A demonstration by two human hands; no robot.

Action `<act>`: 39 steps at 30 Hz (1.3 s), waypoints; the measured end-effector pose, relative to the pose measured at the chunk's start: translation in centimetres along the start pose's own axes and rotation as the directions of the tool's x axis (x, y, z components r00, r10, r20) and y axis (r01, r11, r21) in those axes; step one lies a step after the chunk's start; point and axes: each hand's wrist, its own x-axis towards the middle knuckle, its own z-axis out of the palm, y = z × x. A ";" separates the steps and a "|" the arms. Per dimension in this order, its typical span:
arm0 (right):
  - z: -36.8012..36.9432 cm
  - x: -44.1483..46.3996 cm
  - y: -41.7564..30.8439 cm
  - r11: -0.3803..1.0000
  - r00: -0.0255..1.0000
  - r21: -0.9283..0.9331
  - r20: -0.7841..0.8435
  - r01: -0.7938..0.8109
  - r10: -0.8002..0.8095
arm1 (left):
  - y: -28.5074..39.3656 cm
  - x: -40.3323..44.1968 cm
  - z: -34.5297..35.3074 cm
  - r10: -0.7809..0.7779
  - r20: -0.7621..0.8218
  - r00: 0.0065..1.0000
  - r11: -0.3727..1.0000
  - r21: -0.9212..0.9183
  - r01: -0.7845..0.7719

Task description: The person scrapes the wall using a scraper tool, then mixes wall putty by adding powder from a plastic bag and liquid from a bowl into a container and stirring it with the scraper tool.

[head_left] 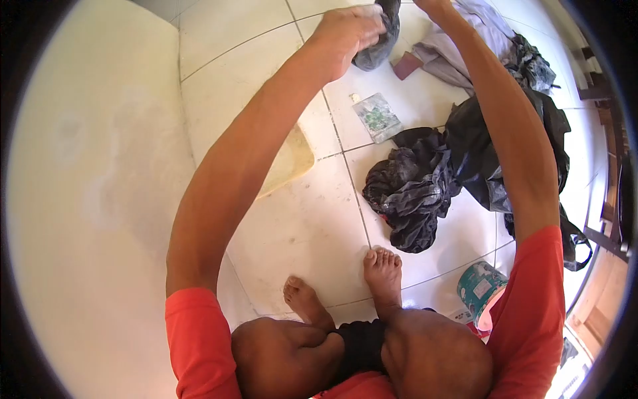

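Observation:
At the top of the head view, my left hand [349, 36] is closed on a black plastic bag [384, 46]. The bag hangs narrow above and bulges below; its contents cannot be made out. My right hand [435, 5] is cut off by the top edge, a little to the right of the bag, with its fingers out of sight. Below the bag, a small clear packet with a green patch [379, 118] lies on the tiles. A greyish cloth [445, 56] lies crumpled beneath my right forearm.
Crumpled black plastic bags [415, 183] spread over the white tiled floor [292, 233] at centre right. A green tub [480, 289] lies tilted near my right knee. A yellowish flat piece [292, 159] shows beside my left forearm. A pale wall [100, 199] rises on the left.

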 end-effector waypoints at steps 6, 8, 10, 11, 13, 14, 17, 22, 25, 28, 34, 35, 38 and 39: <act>15.2 -7.9 -5.0 0.373 0.913 -0.927 -0.182 -0.035 -0.365 | 6.1 -7.6 -6.4 0.210 -0.007 0.978 0.671 0.728 -0.139; 19.8 -9.4 -5.4 0.600 0.956 -0.792 -0.077 0.115 -0.284 | 8.6 -13.5 -8.0 0.303 -0.186 0.935 0.525 0.851 -0.001; 26.3 -12.7 -4.3 0.510 0.988 -0.855 0.014 0.093 -0.156 | 7.5 -19.0 -13.8 0.445 -0.297 0.845 0.303 0.938 0.170; 29.3 -14.6 -3.0 0.396 0.997 -0.915 0.077 0.074 -0.009 | 6.1 -21.5 -16.8 0.530 -0.326 0.783 0.163 0.945 0.283; 30.5 -16.5 4.1 0.335 0.960 -0.905 0.280 0.260 0.011 | 3.7 -27.3 -16.6 0.323 -0.658 0.680 0.252 0.752 0.609; 30.3 -17.4 9.5 0.378 0.898 -0.817 0.422 0.435 -0.122 | 1.6 -29.6 -17.7 0.269 -0.724 0.636 0.305 0.690 0.657; 30.4 -21.9 12.2 0.284 0.869 -0.821 0.475 0.495 -0.141 | -1.6 -32.7 -15.3 0.180 -0.739 0.649 0.672 0.574 0.468; 27.3 -23.6 15.1 0.405 0.921 -0.831 0.305 0.381 -0.242 | -2.1 -33.2 -14.8 0.250 -0.699 0.670 0.673 0.623 0.398; 28.4 -25.1 12.4 0.808 0.999 -0.589 -0.004 -0.028 0.032 | -1.7 -32.9 -14.4 0.289 -0.737 0.611 0.749 0.572 0.336; 23.7 -25.2 18.1 0.715 0.992 -0.691 0.121 0.104 -0.027 | -3.2 -32.7 -15.8 0.206 -0.744 0.636 0.810 0.494 0.315; 23.7 -26.8 18.7 0.687 0.996 -0.727 0.073 0.020 0.049 | -1.8 -32.1 -14.6 0.205 -0.731 0.651 0.763 0.536 0.361; 24.1 -27.3 18.8 0.685 0.995 -0.728 0.050 -0.019 0.081 | -2.3 -32.7 -14.4 0.208 -0.722 0.660 0.773 0.535 0.341; 24.0 -26.8 20.1 0.891 0.995 -0.448 -0.095 -0.080 0.042 | -2.7 -32.6 -15.0 0.197 -0.699 0.688 0.784 0.534 0.318; 23.4 -27.8 21.5 0.864 0.993 -0.503 -0.097 0.011 -0.069 | -3.1 -32.3 -15.1 0.170 -0.695 0.698 0.790 0.520 0.326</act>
